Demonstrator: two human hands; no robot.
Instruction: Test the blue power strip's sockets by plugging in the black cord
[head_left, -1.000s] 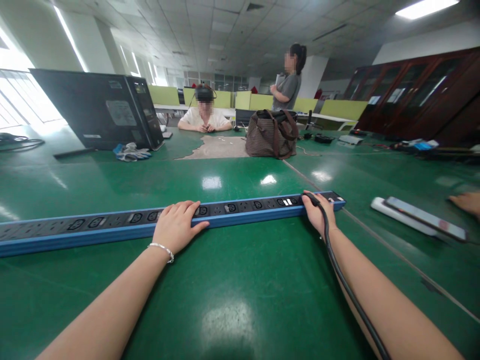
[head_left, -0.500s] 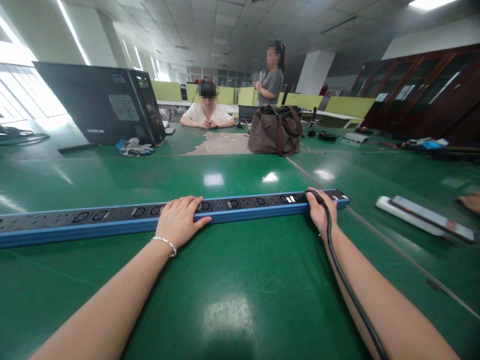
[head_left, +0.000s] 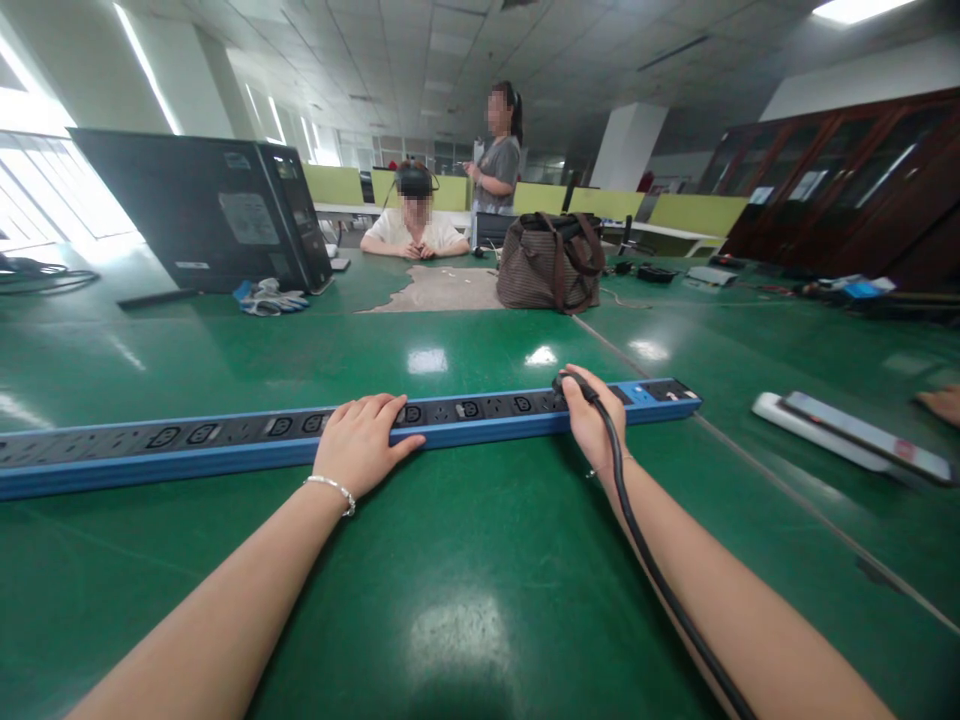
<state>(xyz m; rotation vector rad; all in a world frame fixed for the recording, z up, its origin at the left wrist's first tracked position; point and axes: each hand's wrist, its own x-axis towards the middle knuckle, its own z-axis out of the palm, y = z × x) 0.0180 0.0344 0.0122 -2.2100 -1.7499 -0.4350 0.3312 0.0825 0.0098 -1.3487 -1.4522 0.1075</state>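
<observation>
A long blue power strip [head_left: 487, 432] with black sockets lies across the green table in front of me. My left hand [head_left: 364, 440] is laid over its middle part, fingers across the top and thumb along the near side, holding it. Toward the strip's right end, my right hand [head_left: 598, 412] grips a black power plug [head_left: 568, 384] just above the sockets. Whether the plug's face touches a socket is hidden by my fingers. Its thick black cable [head_left: 637, 545] runs back over my right forearm toward the bottom edge.
A black computer case [head_left: 225, 215] and a pair of gloves [head_left: 270, 297] sit back left. Behind the strip stands a brown bag [head_left: 550, 262]. Right of the strip lie a phone [head_left: 870, 437] and a white slab-like object [head_left: 780, 418]. One person sits opposite; another stands behind. Another hand [head_left: 941, 404] shows at right.
My right hand has moved left along the strip with the plug, uncovering the sockets at the right end. My left hand stays put. The standing person has shifted left.
</observation>
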